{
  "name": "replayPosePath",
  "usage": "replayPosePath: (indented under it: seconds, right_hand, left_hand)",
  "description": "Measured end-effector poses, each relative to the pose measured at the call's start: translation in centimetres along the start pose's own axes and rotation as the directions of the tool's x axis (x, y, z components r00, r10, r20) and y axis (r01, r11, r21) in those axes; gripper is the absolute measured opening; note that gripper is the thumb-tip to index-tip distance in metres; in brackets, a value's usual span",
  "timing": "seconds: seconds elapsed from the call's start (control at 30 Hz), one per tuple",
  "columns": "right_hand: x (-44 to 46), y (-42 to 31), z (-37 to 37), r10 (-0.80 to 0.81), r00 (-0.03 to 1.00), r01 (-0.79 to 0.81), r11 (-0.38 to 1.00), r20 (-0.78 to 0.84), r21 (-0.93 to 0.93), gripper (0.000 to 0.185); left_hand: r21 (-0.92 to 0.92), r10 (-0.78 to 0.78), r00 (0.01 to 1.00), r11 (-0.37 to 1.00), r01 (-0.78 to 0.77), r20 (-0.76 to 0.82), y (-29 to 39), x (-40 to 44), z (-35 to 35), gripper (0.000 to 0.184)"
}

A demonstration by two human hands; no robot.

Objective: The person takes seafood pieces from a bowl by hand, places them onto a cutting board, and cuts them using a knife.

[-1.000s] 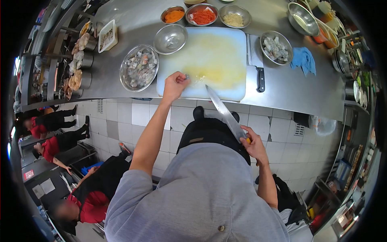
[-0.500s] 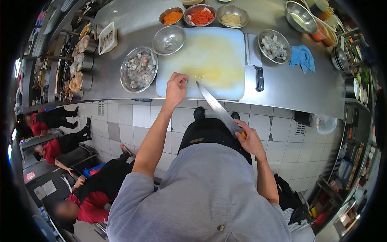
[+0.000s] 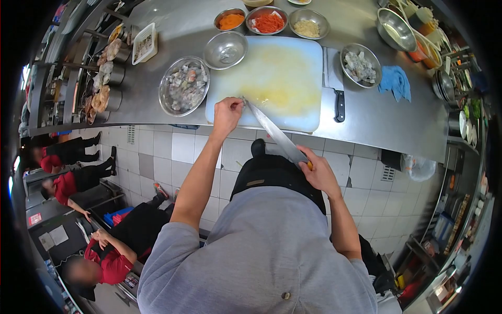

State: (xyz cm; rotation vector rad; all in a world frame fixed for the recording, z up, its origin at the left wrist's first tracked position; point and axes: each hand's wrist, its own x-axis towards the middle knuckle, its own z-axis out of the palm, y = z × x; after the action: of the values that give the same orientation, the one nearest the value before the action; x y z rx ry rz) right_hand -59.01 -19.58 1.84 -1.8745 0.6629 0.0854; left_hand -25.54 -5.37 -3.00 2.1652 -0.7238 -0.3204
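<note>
Over the near left part of the white cutting board (image 3: 293,57), my left hand (image 3: 228,115) pinches a small greyish piece, probably shrimp. My right hand (image 3: 318,171) grips the yellow handle of a long knife (image 3: 274,130), whose tip reaches the piece at my left fingertips. To the left stands a metal bowl of grey-white pieces (image 3: 184,86). An empty metal bowl (image 3: 225,50) overlaps the board's far left corner. Right of the board lies a cleaver with a black handle (image 3: 340,106), beside a second bowl of pale pieces (image 3: 361,66).
Bowls of orange (image 3: 231,21), red (image 3: 267,22) and pale yellow food (image 3: 307,26) line the far side. A blue cloth (image 3: 395,82) lies at right, a white tub (image 3: 145,44) at left. Several people in red shirts are at the lower left, one (image 3: 112,261) closest.
The knife has moved left, bringing its tip to the piece in my left hand. My right hand has shifted left and forward. A co-worker at lower left has changed posture, hands now together.
</note>
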Motion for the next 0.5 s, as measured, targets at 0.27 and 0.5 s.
replayPosePath:
  seconds: [0.27,0.5]
  right_hand:
    - [-0.46,0.35,0.14,-0.035,0.999,0.034,0.999,-0.033,-0.025,0.055]
    - [-0.59,0.23,0.27,0.004,1.0,-0.005,0.999,-0.024,-0.05,0.054]
  left_hand:
    - [0.068,0.011,0.999,0.998,-0.008,-0.041,-0.24,-0.12,0.29,0.016]
    - [0.316,0.163,0.986,0.938,-0.145,-0.03,0.7,-0.28,0.54,0.021]
